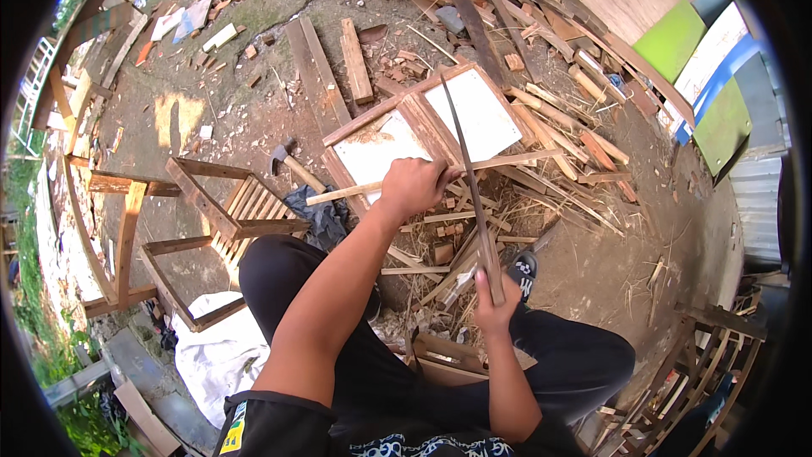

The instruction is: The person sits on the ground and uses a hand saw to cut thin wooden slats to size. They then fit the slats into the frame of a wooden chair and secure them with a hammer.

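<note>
My left hand (413, 186) is closed round a thin strip of wood (518, 159), which lies crosswise over a wooden frame with two white panels (474, 110). In my right hand (496, 303) is the wooden handle of a long machete (474, 195), its narrow dark blade pointing away from me. The blade crosses the strip just right of my left fingers; whether it touches the wood I cannot tell. Under the strip's left part lies a hammer (296, 165) with a wooden handle, beside a crumpled dark plastic bag (326, 218).
Slatted wooden frames (222, 228) stand at the left, near a white cloth sack (222, 354). Split wood pieces (457, 262) litter the ground before my feet. Long planks and sticks (558, 34) are heaped at the far right. A wooden rack (702, 372) is at the lower right.
</note>
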Demonstrator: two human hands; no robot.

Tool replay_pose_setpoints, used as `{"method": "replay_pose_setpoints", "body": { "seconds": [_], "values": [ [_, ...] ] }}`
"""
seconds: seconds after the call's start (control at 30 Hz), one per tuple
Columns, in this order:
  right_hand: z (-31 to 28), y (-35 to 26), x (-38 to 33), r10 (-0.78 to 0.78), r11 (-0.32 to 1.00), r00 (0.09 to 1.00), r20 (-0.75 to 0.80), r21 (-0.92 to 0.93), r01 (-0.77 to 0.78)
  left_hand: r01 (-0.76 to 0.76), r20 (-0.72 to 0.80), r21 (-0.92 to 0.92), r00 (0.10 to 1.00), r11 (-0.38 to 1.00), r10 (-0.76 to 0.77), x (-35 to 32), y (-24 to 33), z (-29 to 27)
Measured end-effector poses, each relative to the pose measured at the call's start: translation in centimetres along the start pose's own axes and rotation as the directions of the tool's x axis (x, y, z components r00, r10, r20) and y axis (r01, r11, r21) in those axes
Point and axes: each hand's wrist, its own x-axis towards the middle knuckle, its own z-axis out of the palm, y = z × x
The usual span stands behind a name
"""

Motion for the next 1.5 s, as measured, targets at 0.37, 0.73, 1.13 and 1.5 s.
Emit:
{"method": "replay_pose_setpoints", "body": {
  "seconds": [0.37, 0.73, 1.13, 1.5],
  "values": [
    [0.4, 2.0, 0.8, -0.053, 0.997, 0.998, 0.018, -0.048, 0.054, 0.015, -0.012, -0.016, 1.000, 1.000, -0.015, 0.5, 0.1, 0.0],
    [-1.3, 0.7, -2.6, -0.095, 0.994, 0.995, 0.008, -0.056, 0.095, -0.006, -0.032, -0.012, 0.999, 1.000, 0.006, 0.4, 0.0, -0.2],
    [-1.0, 1.7, -3.0, -0.100, 0.994, 0.994, -0.033, -0.054, 0.099, -0.008, -0.050, -0.042, 0.999, 0.999, 0.006, 0.4, -0.2, -0.2],
    [-1.3, 1.8, -3.4, -0.099, 0.993, 0.995, -0.009, -0.069, 0.098, 0.029, 0.005, -0.006, 1.000, 1.000, -0.029, 0.5, 0.1, -0.6]
  ]
}}
